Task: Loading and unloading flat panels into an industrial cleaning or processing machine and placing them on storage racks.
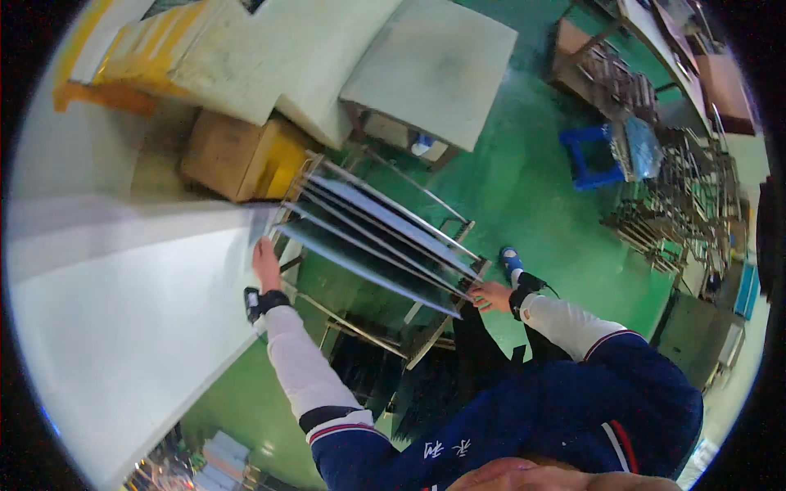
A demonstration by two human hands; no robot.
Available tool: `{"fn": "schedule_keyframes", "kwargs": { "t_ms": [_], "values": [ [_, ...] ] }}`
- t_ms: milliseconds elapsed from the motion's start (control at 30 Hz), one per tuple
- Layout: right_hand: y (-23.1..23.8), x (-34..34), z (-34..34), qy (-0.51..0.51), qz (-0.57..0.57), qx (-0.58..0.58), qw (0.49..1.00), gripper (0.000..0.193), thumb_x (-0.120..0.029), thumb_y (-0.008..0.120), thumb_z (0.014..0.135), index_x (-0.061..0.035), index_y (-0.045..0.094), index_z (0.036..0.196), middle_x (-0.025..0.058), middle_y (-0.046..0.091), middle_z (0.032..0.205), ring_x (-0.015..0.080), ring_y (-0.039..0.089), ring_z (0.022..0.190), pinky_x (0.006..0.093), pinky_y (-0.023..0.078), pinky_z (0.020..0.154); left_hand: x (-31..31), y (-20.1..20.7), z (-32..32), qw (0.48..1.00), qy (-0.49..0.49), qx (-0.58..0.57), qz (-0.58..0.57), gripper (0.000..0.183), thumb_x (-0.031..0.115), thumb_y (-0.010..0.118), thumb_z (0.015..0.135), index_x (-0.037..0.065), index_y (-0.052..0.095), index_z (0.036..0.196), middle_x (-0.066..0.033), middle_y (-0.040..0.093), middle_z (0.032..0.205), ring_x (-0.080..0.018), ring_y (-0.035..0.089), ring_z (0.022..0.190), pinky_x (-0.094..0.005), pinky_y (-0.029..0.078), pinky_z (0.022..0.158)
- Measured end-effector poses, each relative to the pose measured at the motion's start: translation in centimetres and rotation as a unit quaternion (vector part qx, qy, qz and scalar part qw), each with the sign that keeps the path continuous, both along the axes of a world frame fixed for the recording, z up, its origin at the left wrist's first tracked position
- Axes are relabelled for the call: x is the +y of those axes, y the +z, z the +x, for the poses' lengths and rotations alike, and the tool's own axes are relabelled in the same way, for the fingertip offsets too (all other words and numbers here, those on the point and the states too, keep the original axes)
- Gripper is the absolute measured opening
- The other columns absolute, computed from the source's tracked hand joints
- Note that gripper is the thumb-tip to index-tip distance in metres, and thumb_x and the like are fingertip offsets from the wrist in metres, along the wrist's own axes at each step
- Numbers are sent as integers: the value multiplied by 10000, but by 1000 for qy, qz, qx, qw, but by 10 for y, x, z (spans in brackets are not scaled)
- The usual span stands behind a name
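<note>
**Thin panels in a metal rack**

Head view: the panels sit side by side. The left hand, arm stretched forward, is near their left end; its fingers are blurred, so I cannot tell if they pinch. The right hand, forearm angled inward, bends its fingers at their right end; whether they pinch is unclear.

Fisheye-bent edges, black corners, slight softness

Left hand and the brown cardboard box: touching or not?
Apart. The head view shows a clear gap between the left hand and the lower edge of the cardboard box.
</note>
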State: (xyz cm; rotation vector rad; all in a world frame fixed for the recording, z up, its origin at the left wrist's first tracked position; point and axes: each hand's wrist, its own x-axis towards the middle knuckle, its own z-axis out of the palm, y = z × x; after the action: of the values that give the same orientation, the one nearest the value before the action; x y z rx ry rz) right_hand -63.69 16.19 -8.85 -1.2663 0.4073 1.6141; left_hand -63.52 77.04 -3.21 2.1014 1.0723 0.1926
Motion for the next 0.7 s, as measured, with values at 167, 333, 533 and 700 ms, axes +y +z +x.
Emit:
{"fn": "schedule_keyframes", "kwargs": {
  "t_ms": [167, 333, 533, 700],
  "values": [
    [3, 22, 19, -131, -65, 74, 987, 214, -228, 593, 887, -89, 574, 1049, 48, 587, 1012, 218, 587, 853, 410, 502, 712, 18, -39, 36, 992, 10, 7, -124, 585, 426, 452, 940, -69, 501, 1248, -202, 533, 1270, -297, 497, 1173, -332, 361, 992],
    [-24, -2, 12, -243, 47, 134, 959, 291, -233, 578, 903, -16, 555, 1095, 109, 614, 1015, 268, 649, 883, 429, 552, 736, 24, -85, 49, 995, -38, 35, -88, 517, 369, 470, 940, -58, 528, 1227, -190, 571, 1227, -275, 534, 1127, -335, 382, 970],
    [-25, 18, 7, -193, -17, 103, 976, 234, -264, 620, 880, -33, 592, 908, 73, 622, 804, 244, 669, 779, 357, 573, 650, 68, -111, 33, 979, -143, 120, 87, 455, 302, 472, 927, -31, 526, 1233, -238, 548, 1217, -378, 512, 1131, -397, 407, 946],
    [-31, 5, 19, -218, -94, 20, 971, 195, -232, 612, 884, -73, 580, 992, 60, 602, 794, 224, 658, 708, 333, 559, 608, 27, -84, 58, 952, -100, 260, 130, 430, 340, 482, 914, -17, 597, 1125, -240, 604, 1085, -411, 556, 997, -439, 442, 846]
  ]
}}
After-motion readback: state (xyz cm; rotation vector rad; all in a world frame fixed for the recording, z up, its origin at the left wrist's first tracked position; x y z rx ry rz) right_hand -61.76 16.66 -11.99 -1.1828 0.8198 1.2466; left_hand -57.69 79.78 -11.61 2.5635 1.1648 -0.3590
